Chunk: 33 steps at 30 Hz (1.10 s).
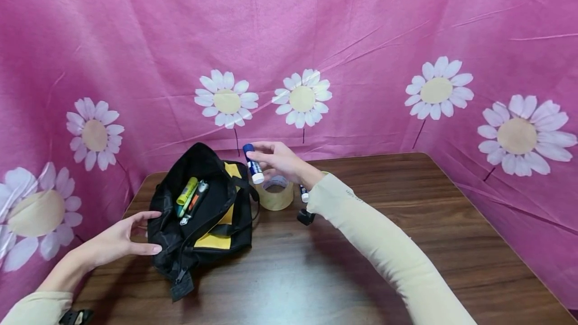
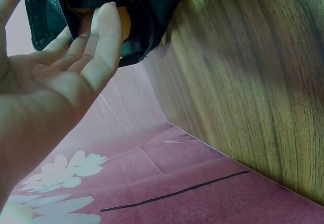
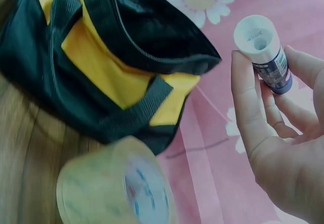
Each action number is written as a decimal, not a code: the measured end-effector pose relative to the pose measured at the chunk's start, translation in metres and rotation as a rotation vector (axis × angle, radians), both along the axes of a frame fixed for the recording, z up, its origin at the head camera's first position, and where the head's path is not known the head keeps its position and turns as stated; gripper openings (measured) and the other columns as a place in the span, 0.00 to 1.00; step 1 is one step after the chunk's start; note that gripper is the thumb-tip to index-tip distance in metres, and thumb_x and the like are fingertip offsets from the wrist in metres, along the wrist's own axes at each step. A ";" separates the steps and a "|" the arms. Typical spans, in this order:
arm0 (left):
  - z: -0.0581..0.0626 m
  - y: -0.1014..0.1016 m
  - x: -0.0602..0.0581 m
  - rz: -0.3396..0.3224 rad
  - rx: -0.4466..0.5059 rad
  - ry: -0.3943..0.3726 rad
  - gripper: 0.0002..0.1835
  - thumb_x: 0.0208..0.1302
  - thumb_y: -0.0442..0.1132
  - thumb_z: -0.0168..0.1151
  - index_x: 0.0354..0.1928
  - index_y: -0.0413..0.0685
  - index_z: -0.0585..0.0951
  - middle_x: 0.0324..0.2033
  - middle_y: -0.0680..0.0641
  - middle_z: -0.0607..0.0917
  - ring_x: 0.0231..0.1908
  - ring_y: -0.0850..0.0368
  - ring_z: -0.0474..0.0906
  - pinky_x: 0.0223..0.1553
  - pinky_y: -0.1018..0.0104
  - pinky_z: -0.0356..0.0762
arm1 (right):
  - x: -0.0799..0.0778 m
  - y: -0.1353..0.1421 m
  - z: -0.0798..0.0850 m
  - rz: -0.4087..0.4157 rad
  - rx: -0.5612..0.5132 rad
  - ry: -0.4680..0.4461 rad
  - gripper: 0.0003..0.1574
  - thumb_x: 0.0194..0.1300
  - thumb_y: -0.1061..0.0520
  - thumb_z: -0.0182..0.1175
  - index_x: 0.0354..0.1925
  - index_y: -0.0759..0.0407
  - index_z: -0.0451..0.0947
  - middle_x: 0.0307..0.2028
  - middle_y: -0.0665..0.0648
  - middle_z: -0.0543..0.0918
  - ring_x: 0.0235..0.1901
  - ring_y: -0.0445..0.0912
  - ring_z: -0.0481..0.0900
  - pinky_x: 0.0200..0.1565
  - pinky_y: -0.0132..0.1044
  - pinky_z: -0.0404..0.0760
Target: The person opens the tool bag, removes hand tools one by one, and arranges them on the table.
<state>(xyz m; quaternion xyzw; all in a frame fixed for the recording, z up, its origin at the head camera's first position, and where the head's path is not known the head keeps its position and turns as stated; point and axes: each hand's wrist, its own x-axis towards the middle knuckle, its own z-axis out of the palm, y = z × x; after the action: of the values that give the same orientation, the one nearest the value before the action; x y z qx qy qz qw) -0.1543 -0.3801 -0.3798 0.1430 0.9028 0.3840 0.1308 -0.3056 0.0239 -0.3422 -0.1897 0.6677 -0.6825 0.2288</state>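
A black and yellow zip bag (image 1: 244, 237) stands with its mouth spread on the left side of the table. My left hand (image 1: 115, 238) holds the bag's left side, thumb and fingers at the fabric; in the left wrist view its fingers lie against the zip edge. Between the thumb and fingers of my right hand (image 1: 282, 160) is a blue glue stick (image 1: 253, 164) with a white end, raised just right of the bag's opening. Inside the bag lie a yellow tube (image 1: 186, 190) and an orange and grey utility knife (image 1: 195, 201).
A wide roll of clear tape (image 1: 276, 199) sits on the wooden table (image 1: 280, 275), right of the bag. Partly hidden behind my right sleeve is a dark blue and white tube (image 1: 304, 194). A pink flowered cloth (image 1: 361, 39) hangs around the table.
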 end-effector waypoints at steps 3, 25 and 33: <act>0.001 0.000 0.002 0.003 -0.006 0.005 0.43 0.60 0.39 0.75 0.71 0.31 0.63 0.58 0.35 0.74 0.49 0.54 0.73 0.43 0.68 0.77 | 0.000 0.014 0.002 -0.006 0.026 0.014 0.34 0.73 0.50 0.63 0.73 0.54 0.67 0.46 0.61 0.82 0.35 0.48 0.83 0.35 0.47 0.86; -0.007 -0.003 0.005 0.021 0.052 -0.023 0.43 0.59 0.37 0.75 0.70 0.29 0.62 0.36 0.45 0.73 0.36 0.58 0.71 0.34 0.66 0.70 | -0.021 0.162 -0.037 -0.216 0.256 0.030 0.41 0.73 0.49 0.62 0.75 0.62 0.60 0.45 0.62 0.82 0.34 0.46 0.84 0.37 0.46 0.86; -0.004 -0.002 0.001 0.022 0.054 -0.022 0.43 0.59 0.38 0.75 0.70 0.30 0.62 0.35 0.44 0.73 0.36 0.59 0.71 0.35 0.66 0.71 | -0.021 0.212 -0.067 -0.276 0.304 0.001 0.44 0.75 0.51 0.60 0.75 0.70 0.55 0.40 0.58 0.82 0.33 0.43 0.83 0.38 0.43 0.85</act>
<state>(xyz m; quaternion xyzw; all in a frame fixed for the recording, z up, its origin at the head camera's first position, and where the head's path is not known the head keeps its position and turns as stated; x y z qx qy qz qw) -0.1538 -0.3816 -0.3838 0.1323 0.8921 0.4113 0.1324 -0.3264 0.2359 -0.4091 -0.0603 0.7829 -0.5985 0.1589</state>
